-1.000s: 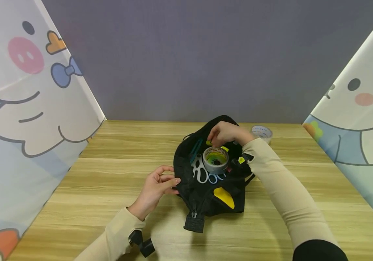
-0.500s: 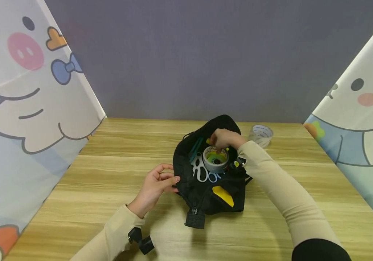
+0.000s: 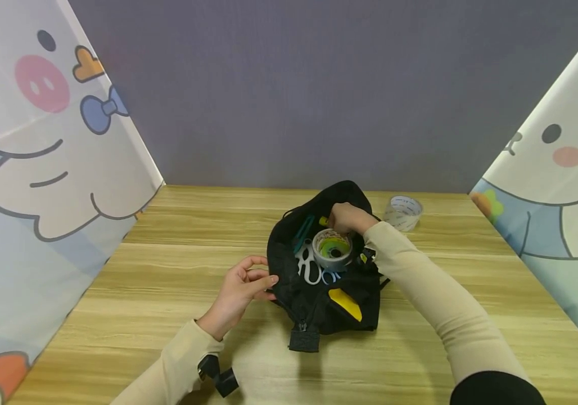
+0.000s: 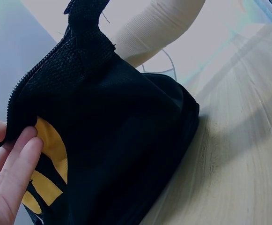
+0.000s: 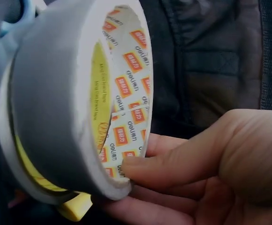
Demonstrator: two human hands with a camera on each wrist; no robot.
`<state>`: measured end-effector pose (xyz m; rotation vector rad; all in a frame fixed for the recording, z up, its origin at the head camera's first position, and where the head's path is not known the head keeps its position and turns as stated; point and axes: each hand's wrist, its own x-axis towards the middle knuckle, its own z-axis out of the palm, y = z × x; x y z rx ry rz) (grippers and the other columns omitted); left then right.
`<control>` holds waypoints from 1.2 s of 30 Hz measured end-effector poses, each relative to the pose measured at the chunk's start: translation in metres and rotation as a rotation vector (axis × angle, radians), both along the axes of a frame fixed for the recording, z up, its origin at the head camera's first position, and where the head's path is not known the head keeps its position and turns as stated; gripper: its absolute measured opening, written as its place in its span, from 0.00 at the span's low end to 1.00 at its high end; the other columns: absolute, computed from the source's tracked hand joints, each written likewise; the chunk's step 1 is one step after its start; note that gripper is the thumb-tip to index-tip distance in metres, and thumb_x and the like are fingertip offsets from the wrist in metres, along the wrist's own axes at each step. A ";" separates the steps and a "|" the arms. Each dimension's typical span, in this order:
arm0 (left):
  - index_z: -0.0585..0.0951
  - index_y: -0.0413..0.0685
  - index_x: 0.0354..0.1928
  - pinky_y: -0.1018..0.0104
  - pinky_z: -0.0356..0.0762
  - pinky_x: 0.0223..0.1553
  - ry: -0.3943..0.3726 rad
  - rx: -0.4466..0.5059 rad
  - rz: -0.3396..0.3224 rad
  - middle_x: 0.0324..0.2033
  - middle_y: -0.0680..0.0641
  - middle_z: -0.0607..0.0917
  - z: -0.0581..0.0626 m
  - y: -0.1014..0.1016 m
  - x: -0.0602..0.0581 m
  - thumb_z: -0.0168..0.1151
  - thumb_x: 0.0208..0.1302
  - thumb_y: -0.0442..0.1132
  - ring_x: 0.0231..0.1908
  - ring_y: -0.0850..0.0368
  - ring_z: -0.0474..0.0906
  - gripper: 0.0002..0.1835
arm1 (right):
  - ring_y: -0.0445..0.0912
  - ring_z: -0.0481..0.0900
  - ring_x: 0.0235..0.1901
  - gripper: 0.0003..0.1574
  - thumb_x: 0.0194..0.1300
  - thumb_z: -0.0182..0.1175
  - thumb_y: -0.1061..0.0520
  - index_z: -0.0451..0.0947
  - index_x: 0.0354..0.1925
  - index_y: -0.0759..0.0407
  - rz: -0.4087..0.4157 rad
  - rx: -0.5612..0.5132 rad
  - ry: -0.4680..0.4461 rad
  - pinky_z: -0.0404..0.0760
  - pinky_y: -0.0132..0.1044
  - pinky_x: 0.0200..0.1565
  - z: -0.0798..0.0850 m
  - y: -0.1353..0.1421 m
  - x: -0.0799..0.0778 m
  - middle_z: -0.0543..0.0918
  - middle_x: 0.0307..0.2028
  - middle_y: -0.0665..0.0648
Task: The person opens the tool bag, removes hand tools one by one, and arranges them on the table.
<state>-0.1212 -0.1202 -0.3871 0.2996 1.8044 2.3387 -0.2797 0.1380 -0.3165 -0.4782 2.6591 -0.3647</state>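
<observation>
A black zippered bag (image 3: 280, 242) lies open on the table. My left hand (image 3: 240, 284) holds the left edge of its mouth, thumb on top and fingers behind. In the left wrist view, fingers (image 4: 21, 157) lie by the zipper edge, next to yellow material (image 4: 54, 145). My right hand (image 3: 347, 218) reaches into the bag and pinches the rim of a grey duct tape roll (image 5: 56, 93), thumb inside the printed core. Another roll with a yellow core (image 5: 30, 168) sits behind it. White-handled scissors (image 3: 305, 260), blue handles (image 3: 333, 276) and a teal strip-like tool (image 3: 303, 233) lie beside the rolls.
A clear tape roll (image 3: 403, 214) stands on the wooden table (image 3: 193, 225) behind the right forearm. A yellow patch (image 3: 346, 305) shows at the bag's front. A grey panel (image 3: 289, 95) rises behind the table, with cartoon-printed panels (image 3: 572, 225) at both sides.
My right hand has come down from above the tape roll to its far rim, and the forearm has shifted slightly left, showing more of the clear roll. The left hand keeps its place.
</observation>
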 end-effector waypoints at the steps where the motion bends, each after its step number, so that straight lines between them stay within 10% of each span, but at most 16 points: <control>1: 0.72 0.35 0.51 0.63 0.87 0.32 0.002 -0.002 0.001 0.31 0.49 0.86 0.000 0.000 0.000 0.61 0.62 0.22 0.28 0.59 0.84 0.16 | 0.49 0.77 0.29 0.23 0.64 0.54 0.72 0.79 0.57 0.68 -0.003 -0.009 -0.003 0.73 0.32 0.21 0.000 0.001 0.000 0.80 0.55 0.68; 16: 0.73 0.36 0.51 0.63 0.87 0.32 0.002 -0.018 0.004 0.33 0.50 0.87 -0.002 0.000 -0.001 0.62 0.63 0.22 0.29 0.59 0.85 0.16 | 0.52 0.85 0.38 0.18 0.59 0.62 0.73 0.84 0.49 0.69 -0.023 -0.267 -0.165 0.87 0.47 0.42 0.016 0.009 0.000 0.83 0.49 0.66; 36: 0.74 0.36 0.50 0.63 0.87 0.33 -0.016 -0.015 0.005 0.32 0.50 0.87 -0.001 0.001 0.000 0.62 0.63 0.23 0.29 0.60 0.84 0.15 | 0.53 0.87 0.38 0.17 0.57 0.69 0.69 0.84 0.47 0.70 0.048 -0.494 -0.219 0.88 0.45 0.41 0.043 0.012 0.010 0.88 0.38 0.63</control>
